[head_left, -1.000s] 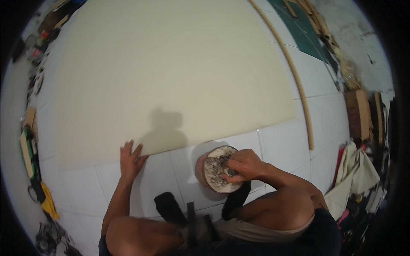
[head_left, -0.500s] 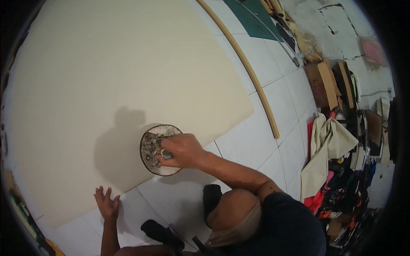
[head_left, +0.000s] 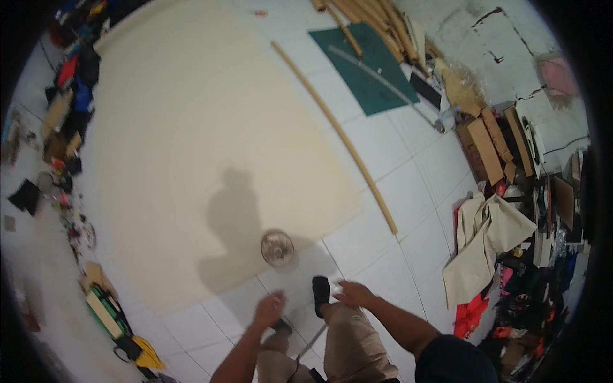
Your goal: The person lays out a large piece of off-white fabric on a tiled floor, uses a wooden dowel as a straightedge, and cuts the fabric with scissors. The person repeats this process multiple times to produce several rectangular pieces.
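A large cream sheet (head_left: 185,121) lies spread on the white tiled floor. On its near edge rests a round, dark-rimmed thing (head_left: 277,248) with a stained, mottled top; its exact kind cannot be made out. Beyond my black-socked foot's left side, my left hand (head_left: 271,309) hangs in the air with nothing visible in it, its fingers smeared. My right hand (head_left: 354,294) is held just right of that foot (head_left: 320,295), fingers stretched out and holding nothing. Neither hand touches the sheet or the round thing.
A long tan tube (head_left: 338,134) lies along the sheet's right side. Beyond it are a green mat (head_left: 367,73), a metal ruler and more tubes. Cardboard, draped cream cloth (head_left: 476,249) and piled scraps line the right. Clutter and a green case (head_left: 108,313) edge the left.
My right hand has let go of the round thing and drawn back. My left hand has left the sheet's edge. The view has risen, with my legs now more upright.
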Tool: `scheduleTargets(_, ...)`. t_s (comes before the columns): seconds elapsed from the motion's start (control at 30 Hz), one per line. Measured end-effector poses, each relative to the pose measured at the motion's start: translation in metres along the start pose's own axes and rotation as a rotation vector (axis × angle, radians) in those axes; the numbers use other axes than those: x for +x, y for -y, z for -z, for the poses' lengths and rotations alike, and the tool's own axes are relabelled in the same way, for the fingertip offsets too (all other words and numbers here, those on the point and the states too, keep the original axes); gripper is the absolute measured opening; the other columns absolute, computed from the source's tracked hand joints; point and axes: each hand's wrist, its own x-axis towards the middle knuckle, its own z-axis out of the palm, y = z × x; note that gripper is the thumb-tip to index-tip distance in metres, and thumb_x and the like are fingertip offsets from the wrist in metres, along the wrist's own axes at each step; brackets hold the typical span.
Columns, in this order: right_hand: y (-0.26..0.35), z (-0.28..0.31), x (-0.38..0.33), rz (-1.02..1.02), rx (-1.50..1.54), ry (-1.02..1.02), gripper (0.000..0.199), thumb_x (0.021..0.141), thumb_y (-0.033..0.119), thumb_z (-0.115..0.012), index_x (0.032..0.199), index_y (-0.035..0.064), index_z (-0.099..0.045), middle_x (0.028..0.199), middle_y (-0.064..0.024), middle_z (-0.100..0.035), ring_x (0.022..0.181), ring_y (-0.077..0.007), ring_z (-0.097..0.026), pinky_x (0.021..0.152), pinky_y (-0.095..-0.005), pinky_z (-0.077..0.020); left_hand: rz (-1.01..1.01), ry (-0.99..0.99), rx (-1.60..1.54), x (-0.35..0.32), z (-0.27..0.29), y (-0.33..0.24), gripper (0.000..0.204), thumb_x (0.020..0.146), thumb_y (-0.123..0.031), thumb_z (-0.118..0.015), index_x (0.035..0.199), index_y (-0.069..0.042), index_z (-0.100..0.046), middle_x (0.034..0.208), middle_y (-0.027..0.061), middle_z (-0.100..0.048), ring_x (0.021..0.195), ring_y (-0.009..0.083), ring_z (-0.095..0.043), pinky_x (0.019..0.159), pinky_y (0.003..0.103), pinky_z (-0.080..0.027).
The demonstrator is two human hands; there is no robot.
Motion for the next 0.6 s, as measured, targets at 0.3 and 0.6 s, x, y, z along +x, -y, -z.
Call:
scheduleTargets(0.3,-0.219,0.009,-0.251,-0.671,0.438,-0.508,0.047,0.084,0.05,-0.064,0.096,0.0041,-0.07,0.095,-0.0207,-0.069,0.097,-0.0361,-0.066,0.085,-0.0444,-0.0517,-0.259,0.208,0.8,-0.069,0.105,0.018,0.042,0.091,-0.044,-0.052,0.114,-0.012,-0.069,0.125,0.0133,-0.063,0.118,0.0329,-0.057,0.103,0.041,-0.044)
scheduleTargets(0.6,-0.418,0.191,-0.175,-0.381,0.327,-0.56,0.041,0.089,0.042,-0.061,0.072,0.004,-0.064,0.061,-0.0112,-0.061,0.051,-0.0233,-0.057,0.05,-0.0392,-0.0483,0.101,-0.274,0.267,-0.01,0.04,-0.245,0.041,0.086,-0.042,-0.06,0.104,-0.007,-0.071,0.105,0.02,-0.069,0.1,0.0351,-0.065,0.089,0.043,-0.051)
